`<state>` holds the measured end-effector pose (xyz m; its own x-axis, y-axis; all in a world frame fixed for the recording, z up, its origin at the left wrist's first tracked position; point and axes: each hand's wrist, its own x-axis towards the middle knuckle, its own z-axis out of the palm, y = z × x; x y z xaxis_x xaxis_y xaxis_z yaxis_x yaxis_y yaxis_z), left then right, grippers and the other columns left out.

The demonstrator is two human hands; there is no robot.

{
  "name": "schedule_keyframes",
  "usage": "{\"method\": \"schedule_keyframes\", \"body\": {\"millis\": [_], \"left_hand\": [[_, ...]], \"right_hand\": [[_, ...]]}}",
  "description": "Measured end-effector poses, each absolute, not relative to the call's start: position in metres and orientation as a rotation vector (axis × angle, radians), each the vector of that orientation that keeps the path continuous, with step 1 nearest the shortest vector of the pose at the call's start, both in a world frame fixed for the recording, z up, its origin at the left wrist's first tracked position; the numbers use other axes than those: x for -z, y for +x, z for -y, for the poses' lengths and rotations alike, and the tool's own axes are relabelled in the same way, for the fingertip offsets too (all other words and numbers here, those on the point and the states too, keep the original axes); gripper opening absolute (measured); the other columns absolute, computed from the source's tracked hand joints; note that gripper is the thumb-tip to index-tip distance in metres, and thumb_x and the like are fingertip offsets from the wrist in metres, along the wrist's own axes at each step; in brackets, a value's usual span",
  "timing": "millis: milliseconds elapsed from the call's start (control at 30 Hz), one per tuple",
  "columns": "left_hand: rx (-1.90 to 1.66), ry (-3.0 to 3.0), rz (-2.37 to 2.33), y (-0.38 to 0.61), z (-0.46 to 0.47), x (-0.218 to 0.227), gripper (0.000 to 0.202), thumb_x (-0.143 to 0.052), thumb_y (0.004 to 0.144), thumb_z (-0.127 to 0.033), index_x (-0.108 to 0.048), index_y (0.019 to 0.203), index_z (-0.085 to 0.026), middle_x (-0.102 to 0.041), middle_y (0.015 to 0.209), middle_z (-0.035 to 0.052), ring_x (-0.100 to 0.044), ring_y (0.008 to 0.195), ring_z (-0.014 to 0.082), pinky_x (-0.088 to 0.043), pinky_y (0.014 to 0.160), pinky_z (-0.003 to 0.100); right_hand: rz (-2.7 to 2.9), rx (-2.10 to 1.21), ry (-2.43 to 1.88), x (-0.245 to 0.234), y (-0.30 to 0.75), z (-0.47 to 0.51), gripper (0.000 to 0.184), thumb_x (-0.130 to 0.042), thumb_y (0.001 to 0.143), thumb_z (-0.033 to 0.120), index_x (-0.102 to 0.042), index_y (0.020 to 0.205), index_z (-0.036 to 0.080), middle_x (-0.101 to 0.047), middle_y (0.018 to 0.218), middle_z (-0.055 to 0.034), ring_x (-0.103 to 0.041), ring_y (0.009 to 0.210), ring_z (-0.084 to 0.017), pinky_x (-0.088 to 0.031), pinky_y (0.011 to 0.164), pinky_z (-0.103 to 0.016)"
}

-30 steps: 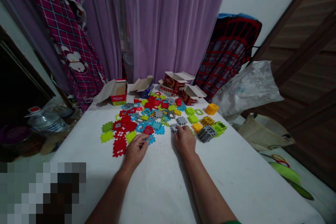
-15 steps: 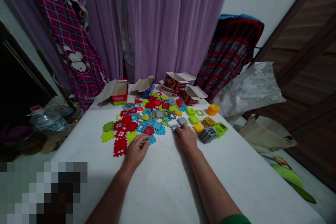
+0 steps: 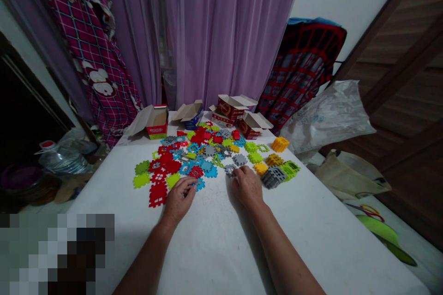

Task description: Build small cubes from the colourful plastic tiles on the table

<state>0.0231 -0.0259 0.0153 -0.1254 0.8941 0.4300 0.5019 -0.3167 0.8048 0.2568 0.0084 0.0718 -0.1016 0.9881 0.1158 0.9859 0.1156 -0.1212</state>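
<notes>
Many flat plastic interlocking tiles with toothed edges lie in a spread pile on the white table. My left hand (image 3: 180, 197) rests on the table at the pile's near edge, fingers loosely bent and slightly apart. Its fingertips are beside a blue tile (image 3: 199, 185), and a red tile (image 3: 158, 194) lies left of it. My right hand (image 3: 248, 186) is closed, with its fingertips at the edge of a grey tile with an open centre (image 3: 229, 170). Beyond those fingers is a solid grey tile (image 3: 239, 159). Right of that hand stands a grey block of tiles (image 3: 273, 177).
Yellow tiles (image 3: 280, 144) and green tiles (image 3: 291, 170) are grouped at the right. Along the back stand open boxes: a red and green one (image 3: 158, 130), a blue one (image 3: 194, 120) and dark red ones (image 3: 249, 130). A plastic bag (image 3: 328, 113) hangs by the right edge.
My right hand has drawn slightly back and right, leaving the solid grey tile more exposed. My left hand stays in place. The view has shifted slightly.
</notes>
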Motion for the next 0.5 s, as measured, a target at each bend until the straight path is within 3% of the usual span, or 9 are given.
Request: {"method": "schedule_keyframes", "body": {"millis": [167,333,500], "left_hand": [[-1.443,1.87,-1.585,0.023,0.027,-0.016,0.02,-0.056,0.086,-0.029,-0.074,0.092,-0.022,-0.074,0.099,0.0067,-0.071,0.087,0.016,-0.059,0.069,0.025],[-1.451,2.103,-1.638,0.027,0.032,-0.017,0.021,-0.053,0.088,-0.023,-0.073,0.093,-0.025,-0.075,0.094,0.0041,-0.071,0.089,0.0159,-0.058,0.08,0.028],[-1.505,2.204,-1.784,0.013,0.031,-0.017,0.022,-0.052,0.09,-0.025,-0.073,0.092,-0.024,-0.076,0.093,0.0037,-0.071,0.088,0.0171,-0.057,0.08,0.03]], "right_hand": [[2.382,-0.263,-1.735,-0.054,0.233,0.024,0.021,-0.049,0.09,0.02,-0.069,0.096,0.021,-0.067,0.099,-0.0044,-0.062,0.092,-0.016,-0.04,0.075,-0.024],[2.409,-0.329,-1.65,-0.044,0.223,0.022,0.021,-0.048,0.091,0.021,-0.068,0.098,0.021,-0.07,0.098,-0.0044,-0.064,0.093,-0.015,-0.039,0.077,-0.023],[2.512,-0.379,-1.687,-0.061,0.224,0.003,0.023,-0.049,0.089,0.023,-0.071,0.097,0.022,-0.074,0.1,-0.0048,-0.066,0.089,-0.017,-0.038,0.071,-0.025]]}}
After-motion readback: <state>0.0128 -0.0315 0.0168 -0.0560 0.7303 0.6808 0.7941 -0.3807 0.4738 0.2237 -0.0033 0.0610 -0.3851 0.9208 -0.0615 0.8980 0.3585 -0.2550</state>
